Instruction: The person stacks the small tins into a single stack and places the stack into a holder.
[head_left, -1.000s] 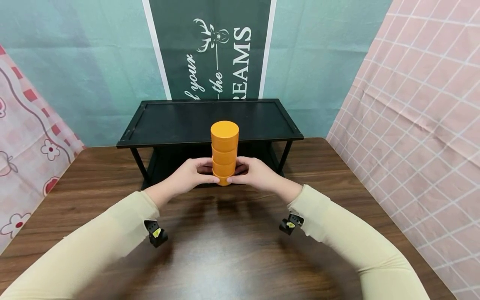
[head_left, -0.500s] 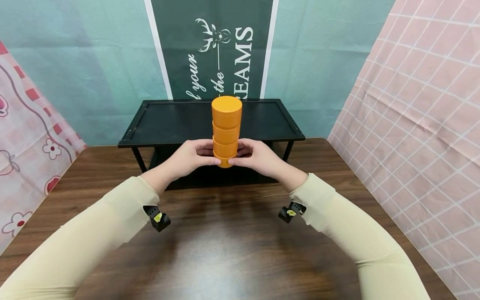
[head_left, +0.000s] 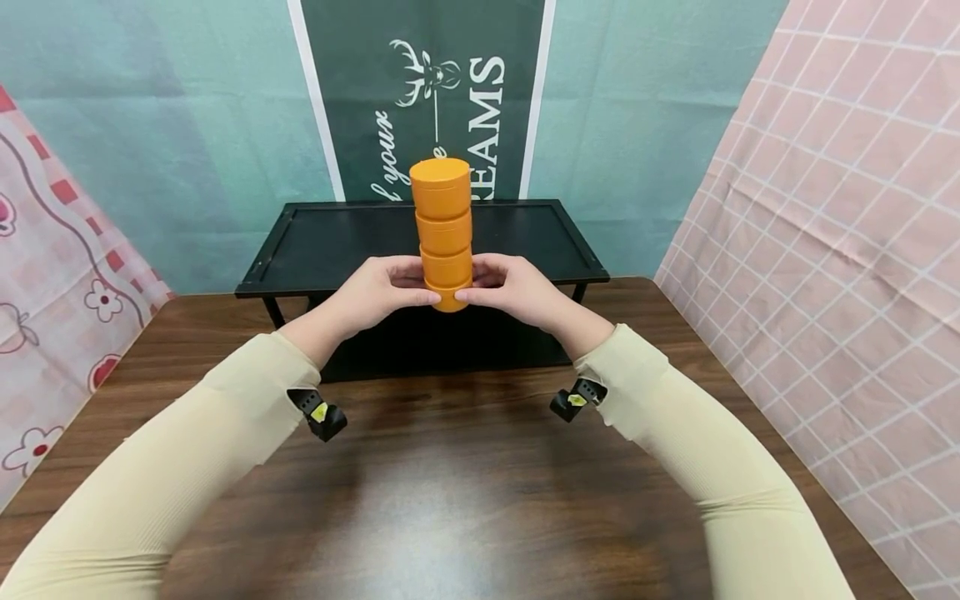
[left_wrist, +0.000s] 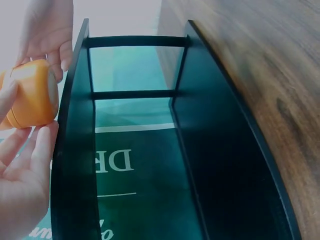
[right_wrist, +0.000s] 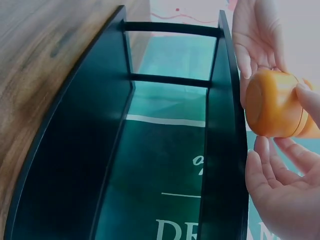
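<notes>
An orange stack of round containers (head_left: 444, 232) is held up in front of the black shelf, its top leaning slightly left. My left hand (head_left: 378, 292) grips the lowest section from the left, thumb across the near side. From the right, my right hand (head_left: 516, 290) grips that same section, the two thumb tips close together. In the left wrist view, the stack's rounded bottom (left_wrist: 41, 92) shows just beside the shelf's upper board. The right wrist view shows the bottom section (right_wrist: 275, 102) between both hands, at about the upper board's height; whether it touches the board I cannot tell.
The two-tier black shelf (head_left: 330, 246) stands at the back of the brown wooden table (head_left: 450, 467). A green printed cloth (head_left: 187, 125) hangs behind it. Pink checked cloth (head_left: 840, 225) flanks the right side, and a flowered cloth (head_left: 67, 250) the left.
Both hands have raised the orange stack from in front of the shelf's lower part to above its upper board's front edge. The stack's top has tipped a little to the left.
</notes>
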